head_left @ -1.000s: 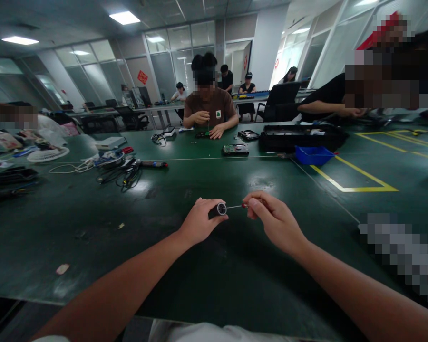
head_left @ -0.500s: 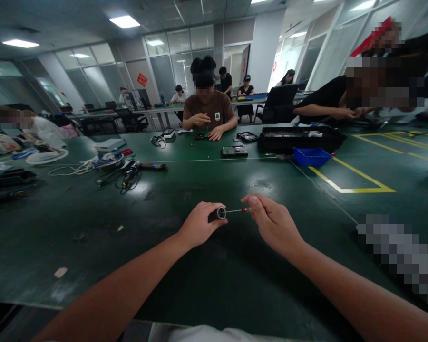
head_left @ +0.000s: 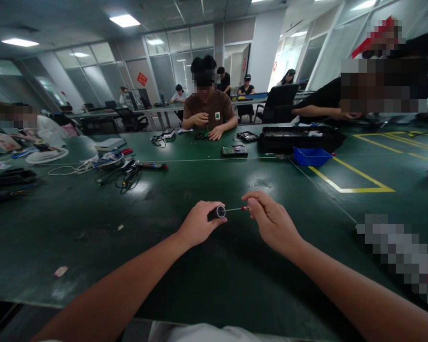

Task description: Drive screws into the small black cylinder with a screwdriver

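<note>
My left hand (head_left: 199, 224) is closed around a short dark cylinder (head_left: 214, 213), whose round, light-rimmed open end faces right. In my right hand (head_left: 274, 219) is a thin screwdriver (head_left: 235, 209) with a red handle, pinched between the fingers. Its metal shaft points left, and the tip reaches the rimmed end of the cylinder; how deep it goes cannot be made out. Both hands are just above the green table (head_left: 157, 285).
Beyond my hands lie a circuit-board device (head_left: 234, 151), a blue tray (head_left: 312, 157), a long black case (head_left: 301, 137) and tangled cables (head_left: 123, 175). A person in brown (head_left: 209, 111) works across the table. A pixelated object (head_left: 399, 256) is at the right.
My right hand and the screwdriver have shifted up very slightly. The cylinder's end has tilted a little in my left hand, which stays in place.
</note>
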Action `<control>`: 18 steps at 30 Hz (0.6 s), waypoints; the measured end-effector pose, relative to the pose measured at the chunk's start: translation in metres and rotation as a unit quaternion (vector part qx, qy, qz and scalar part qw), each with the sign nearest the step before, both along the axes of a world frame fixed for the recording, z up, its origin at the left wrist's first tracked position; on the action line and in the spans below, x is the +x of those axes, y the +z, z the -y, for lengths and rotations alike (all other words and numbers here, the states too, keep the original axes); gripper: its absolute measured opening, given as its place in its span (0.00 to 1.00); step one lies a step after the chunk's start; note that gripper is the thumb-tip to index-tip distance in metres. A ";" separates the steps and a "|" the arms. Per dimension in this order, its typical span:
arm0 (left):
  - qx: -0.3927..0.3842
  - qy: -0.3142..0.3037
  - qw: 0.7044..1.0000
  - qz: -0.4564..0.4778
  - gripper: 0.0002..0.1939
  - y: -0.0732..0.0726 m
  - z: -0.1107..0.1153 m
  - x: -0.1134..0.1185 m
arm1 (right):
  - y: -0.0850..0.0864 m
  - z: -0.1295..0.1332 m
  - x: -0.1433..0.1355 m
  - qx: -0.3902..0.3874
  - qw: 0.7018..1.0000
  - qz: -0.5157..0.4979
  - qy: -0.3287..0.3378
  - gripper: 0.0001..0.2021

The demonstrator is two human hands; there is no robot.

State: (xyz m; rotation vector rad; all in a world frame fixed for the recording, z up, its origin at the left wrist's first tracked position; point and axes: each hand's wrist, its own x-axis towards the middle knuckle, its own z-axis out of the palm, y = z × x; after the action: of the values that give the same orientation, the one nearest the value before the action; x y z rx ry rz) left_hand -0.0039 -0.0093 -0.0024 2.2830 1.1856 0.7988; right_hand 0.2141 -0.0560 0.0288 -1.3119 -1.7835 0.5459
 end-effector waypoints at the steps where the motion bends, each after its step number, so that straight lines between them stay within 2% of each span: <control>1: -0.001 0.002 1.000 0.000 0.16 0.000 0.000 0.000 | -0.001 0.000 0.000 0.003 1.000 -0.012 0.005 0.12; 4: -0.002 0.006 1.000 -0.001 0.17 0.001 0.000 -0.001 | -0.006 -0.002 0.000 0.008 0.997 -0.076 0.016 0.10; 8: 0.011 -0.001 1.000 -0.007 0.16 0.002 0.002 -0.001 | -0.010 -0.012 -0.002 -0.047 0.980 -0.191 0.015 0.11; 9: 0.023 -0.011 1.000 -0.009 0.16 0.002 0.003 -0.001 | -0.011 -0.016 -0.002 -0.064 0.966 -0.251 0.012 0.12; 11: 0.044 -0.030 0.998 -0.013 0.16 0.003 0.003 -0.002 | -0.012 -0.022 -0.002 -0.125 0.916 -0.381 0.015 0.14; 13: 0.047 -0.029 0.998 -0.012 0.17 0.003 0.002 -0.002 | -0.012 -0.025 -0.001 -0.147 0.887 -0.436 0.018 0.13; 15: 0.034 -0.015 0.999 -0.014 0.17 0.003 0.001 -0.003 | -0.012 -0.025 -0.001 -0.126 0.894 -0.430 0.008 0.12; 18: 0.028 -0.007 0.999 -0.018 0.17 0.003 0.000 -0.004 | -0.012 -0.020 -0.002 -0.074 0.932 -0.354 -0.007 0.13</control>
State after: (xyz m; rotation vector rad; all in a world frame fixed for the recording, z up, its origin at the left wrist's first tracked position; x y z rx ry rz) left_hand -0.0074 -0.0098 0.0006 2.3575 1.1746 0.7971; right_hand 0.2117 -0.0356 0.0170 -1.0331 -1.1473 1.0136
